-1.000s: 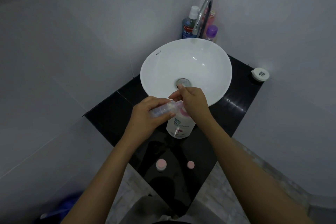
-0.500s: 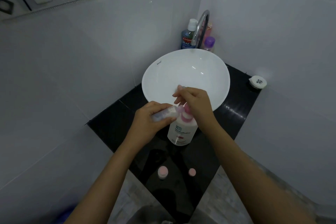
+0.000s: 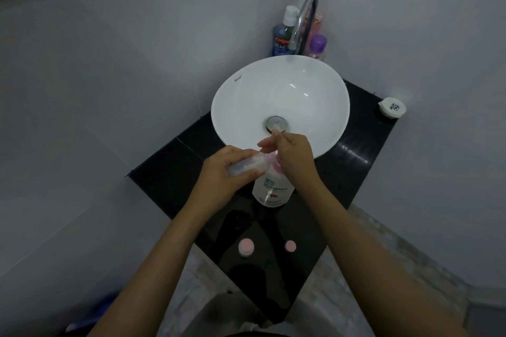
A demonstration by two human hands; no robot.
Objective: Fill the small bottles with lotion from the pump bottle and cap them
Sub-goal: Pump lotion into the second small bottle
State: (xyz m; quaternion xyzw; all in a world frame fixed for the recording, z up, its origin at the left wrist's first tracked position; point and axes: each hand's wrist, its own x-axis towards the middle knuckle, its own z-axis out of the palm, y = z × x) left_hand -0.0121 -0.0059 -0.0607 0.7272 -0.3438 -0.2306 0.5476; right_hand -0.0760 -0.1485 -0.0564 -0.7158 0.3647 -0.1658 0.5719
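A white pump bottle [image 3: 273, 189] with a pink pump head stands on the black counter [image 3: 169, 175] in front of the basin. My left hand [image 3: 223, 175] holds a small clear bottle [image 3: 247, 164] tilted on its side, its mouth at the pump's nozzle. My right hand [image 3: 291, 154] rests on top of the pump head and hides most of it. Near the counter's front edge stand a small bottle with a pink cap [image 3: 246, 247] and a loose pink cap [image 3: 290, 246].
A white bowl basin [image 3: 246, 98] with a metal drain fills the counter's middle. Behind it are a chrome tap [image 3: 304, 22], a blue mouthwash bottle [image 3: 282, 35] and a purple-capped bottle [image 3: 317, 46]. A white round container [image 3: 392, 108] sits at the counter's far right corner.
The view has tilted down again after tilting up. Both hands stay at the pump bottle, the small bottle still held at the nozzle.
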